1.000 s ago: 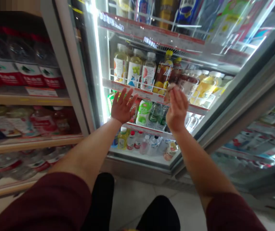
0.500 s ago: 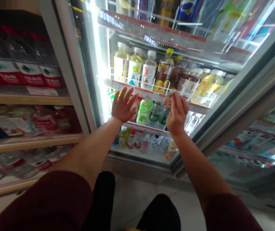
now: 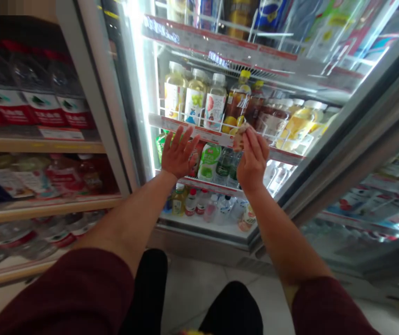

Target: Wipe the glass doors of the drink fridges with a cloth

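Note:
I face an open drinks fridge. My left hand [image 3: 178, 152] is open, fingers spread, palm toward the front rail of the middle shelf [image 3: 216, 136], just below the pale juice bottles [image 3: 195, 98]. My right hand [image 3: 253, 156] is closed in a pinch on a small pale crumpled thing [image 3: 239, 138], pressed against the same shelf rail in front of an amber tea bottle [image 3: 236, 103]. Green-labelled water bottles [image 3: 224, 165] stand on the shelf behind both hands.
The fridge's glass door [image 3: 342, 60] stands open to the right. Wooden shelves [image 3: 42, 145] with bottled water run along the left. Small bottles [image 3: 199, 204] fill the bottom shelf. My knees [image 3: 234, 307] are over a pale floor.
My right hand has slid left along the shelf rail with the small pale thing pinched in it. My left hand has barely moved.

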A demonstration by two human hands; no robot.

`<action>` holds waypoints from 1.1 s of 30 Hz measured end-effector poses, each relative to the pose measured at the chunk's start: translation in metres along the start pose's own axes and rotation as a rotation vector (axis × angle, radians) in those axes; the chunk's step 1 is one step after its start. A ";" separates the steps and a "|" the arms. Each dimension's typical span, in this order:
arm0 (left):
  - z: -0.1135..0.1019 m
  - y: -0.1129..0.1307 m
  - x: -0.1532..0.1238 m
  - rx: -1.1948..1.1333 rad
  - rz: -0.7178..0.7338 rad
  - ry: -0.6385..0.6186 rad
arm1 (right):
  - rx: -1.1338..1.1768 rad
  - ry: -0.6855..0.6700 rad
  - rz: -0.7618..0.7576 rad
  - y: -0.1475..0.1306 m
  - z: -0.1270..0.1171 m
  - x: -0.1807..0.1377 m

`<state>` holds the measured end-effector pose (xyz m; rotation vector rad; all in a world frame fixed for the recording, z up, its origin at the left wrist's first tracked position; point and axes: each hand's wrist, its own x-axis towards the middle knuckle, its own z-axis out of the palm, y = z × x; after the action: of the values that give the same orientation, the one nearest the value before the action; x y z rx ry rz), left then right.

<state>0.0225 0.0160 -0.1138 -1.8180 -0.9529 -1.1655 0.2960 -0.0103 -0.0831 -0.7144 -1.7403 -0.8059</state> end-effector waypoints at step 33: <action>-0.041 -0.004 0.007 0.233 0.082 0.107 | -0.044 -0.029 -0.360 -0.042 0.006 0.065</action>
<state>0.0056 -0.0173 -0.0945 -1.5787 -0.9040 -1.0437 0.2420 -0.0251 -0.0300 -0.4460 -1.9110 -1.0838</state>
